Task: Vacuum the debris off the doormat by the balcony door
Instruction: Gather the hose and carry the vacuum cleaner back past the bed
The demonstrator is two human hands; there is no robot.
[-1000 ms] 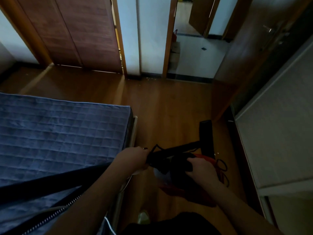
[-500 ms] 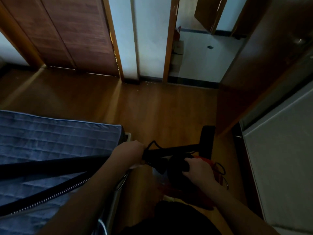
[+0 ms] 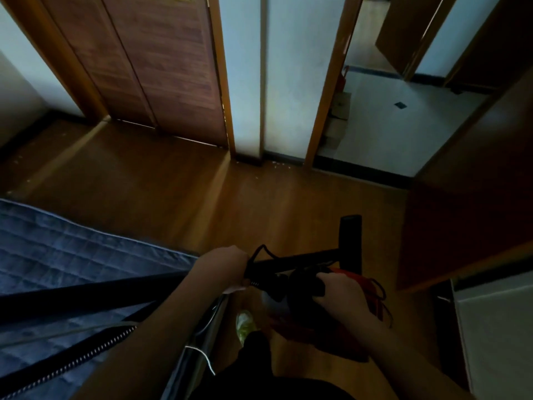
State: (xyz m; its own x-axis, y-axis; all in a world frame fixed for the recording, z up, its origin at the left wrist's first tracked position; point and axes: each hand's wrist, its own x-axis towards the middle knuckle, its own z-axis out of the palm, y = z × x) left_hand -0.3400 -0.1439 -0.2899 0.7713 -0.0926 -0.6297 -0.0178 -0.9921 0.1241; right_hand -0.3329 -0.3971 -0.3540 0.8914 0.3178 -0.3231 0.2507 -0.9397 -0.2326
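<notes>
Black and red, the vacuum (image 3: 323,287) is held above the wood floor (image 3: 259,203), right of the bed (image 3: 72,264). Its tube (image 3: 291,259) is gripped by the left hand (image 3: 223,265), its body by the right hand (image 3: 341,295). No doormat can be made out.

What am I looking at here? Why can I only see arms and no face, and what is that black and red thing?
The camera sits on a person's head and looks down, so you see only their own arms. The picture is dim. The left hand grips the black tube of a vacuum cleaner. The right hand holds the vacuum's dark, red-backed body. The tube ends in a flat black floor head, which is over the wooden floor. On the left is a blue quilted mattress. Ahead is an open doorway to a pale tiled room. Small pale crumbs lie by the wall. I cannot see a doormat in this picture.
</notes>
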